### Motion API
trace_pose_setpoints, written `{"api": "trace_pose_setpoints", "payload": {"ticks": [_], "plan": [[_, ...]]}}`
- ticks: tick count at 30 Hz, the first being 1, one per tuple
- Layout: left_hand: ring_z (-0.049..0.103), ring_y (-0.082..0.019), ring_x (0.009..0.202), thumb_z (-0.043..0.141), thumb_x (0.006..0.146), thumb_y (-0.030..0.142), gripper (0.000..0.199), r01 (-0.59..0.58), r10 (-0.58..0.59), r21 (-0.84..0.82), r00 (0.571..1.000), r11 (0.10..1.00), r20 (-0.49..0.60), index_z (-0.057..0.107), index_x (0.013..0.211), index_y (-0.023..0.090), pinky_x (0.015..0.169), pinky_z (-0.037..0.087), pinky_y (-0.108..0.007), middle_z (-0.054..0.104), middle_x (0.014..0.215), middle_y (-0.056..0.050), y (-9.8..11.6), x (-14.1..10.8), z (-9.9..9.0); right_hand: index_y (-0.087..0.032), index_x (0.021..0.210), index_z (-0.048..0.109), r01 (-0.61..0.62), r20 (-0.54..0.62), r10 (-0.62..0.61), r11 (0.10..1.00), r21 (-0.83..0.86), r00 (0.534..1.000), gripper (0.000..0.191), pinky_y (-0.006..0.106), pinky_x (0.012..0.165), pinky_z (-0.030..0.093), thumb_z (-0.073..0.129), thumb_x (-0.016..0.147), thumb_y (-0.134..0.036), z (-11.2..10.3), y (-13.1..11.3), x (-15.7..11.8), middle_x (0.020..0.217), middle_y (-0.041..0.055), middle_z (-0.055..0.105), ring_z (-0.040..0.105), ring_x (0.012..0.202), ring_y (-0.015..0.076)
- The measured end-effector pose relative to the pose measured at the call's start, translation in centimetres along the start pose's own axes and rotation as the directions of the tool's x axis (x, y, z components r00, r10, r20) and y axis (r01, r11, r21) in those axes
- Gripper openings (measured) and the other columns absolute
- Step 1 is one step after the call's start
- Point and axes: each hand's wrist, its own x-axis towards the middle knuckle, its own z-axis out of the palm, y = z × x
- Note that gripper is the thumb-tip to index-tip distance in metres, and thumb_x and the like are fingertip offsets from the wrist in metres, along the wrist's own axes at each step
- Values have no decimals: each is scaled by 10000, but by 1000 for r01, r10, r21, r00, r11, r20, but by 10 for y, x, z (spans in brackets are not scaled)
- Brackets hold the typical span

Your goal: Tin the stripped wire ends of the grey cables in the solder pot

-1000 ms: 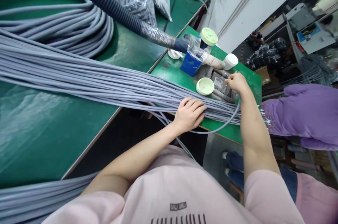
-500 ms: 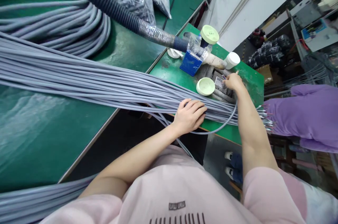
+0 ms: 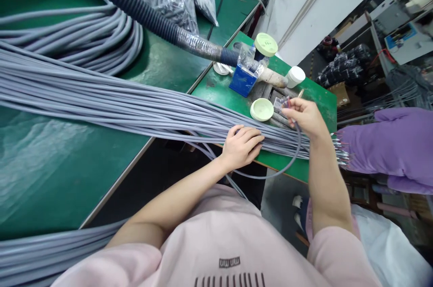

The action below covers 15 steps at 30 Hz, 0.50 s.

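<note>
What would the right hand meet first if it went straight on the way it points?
Probably the pale green dish, to the left of the right hand. The small silvery square comes sooner in the image but looks lower; depth is unclear, so the hand might brush it first.

Grey cable bundle [image 3: 135, 95] stretched from left edge to right side, wire ends [image 3: 342, 154] exposed. Single grey cable [image 3: 287, 167] held right of centre, bowed into a downward curve, reddish wires [image 3: 288, 102] bared at tip.

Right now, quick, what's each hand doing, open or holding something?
Left hand: on the cable bundle; grip can't be told.
Right hand: closed, holding one cable.
</note>
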Motion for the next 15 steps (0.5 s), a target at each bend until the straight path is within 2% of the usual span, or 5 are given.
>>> {"api": "trace_pose_setpoints", "payload": {"ticks": [2, 5, 10, 13, 15], "plan": [[652, -191, 1001, 590, 878, 227, 183, 31, -36, -139, 999, 990, -39, 661, 1046, 218, 983, 382, -414, 732, 1049, -46, 7, 0, 0, -188, 935, 642, 63, 7, -66, 974, 218, 998, 295, 244, 488, 443, 737, 707, -351, 22, -13, -32, 636, -39, 563, 506, 494, 102], [644, -176, 870, 626, 864, 291, 199, 202, -213, -415, 977, 887, 20, 673, 1021, 178, 790, 482, -329, 728, 982, -69, 26, -2, 4, -217, 996, 638, 103, -79, -81, 934, 343, 994, 331, 250, 570, 481, 753, 700, -307, 58, -22, -67, 686, -38, 586, 545, 583, 113], [556, -120, 613, 700, 775, 489, 351, 534, -564, -736, 786, 416, 252, 689, 761, 138, 566, 456, -245, 676, 732, -30, 51, -3, 7, -242, 1103, 620, 163, -101, -137, 927, 337, 985, 366, 287, 741, 517, 711, 755, -311, 90, -15, -95, 820, -15, 625, 598, 744, 139], [555, -109, 598, 759, 721, 464, 345, 571, -594, -799, 714, 187, 371, 720, 812, 134, 587, 473, -242, 679, 715, -29, 53, -3, 0, -246, 1208, 580, 177, -88, -158, 936, 304, 984, 462, 315, 851, 513, 707, 778, -354, 88, -1, -111, 1008, 23, 665, 633, 896, 165], [562, -104, 594, 770, 716, 439, 338, 596, -571, -795, 693, 111, 440, 738, 869, 139, 587, 473, -237, 685, 715, -31, 51, -5, -5, -236, 1203, 599, 127, -32, -122, 958, 258, 992, 397, 296, 782, 523, 647, 838, -384, 83, 10, -124, 988, 29, 686, 645, 828, 155]]}}
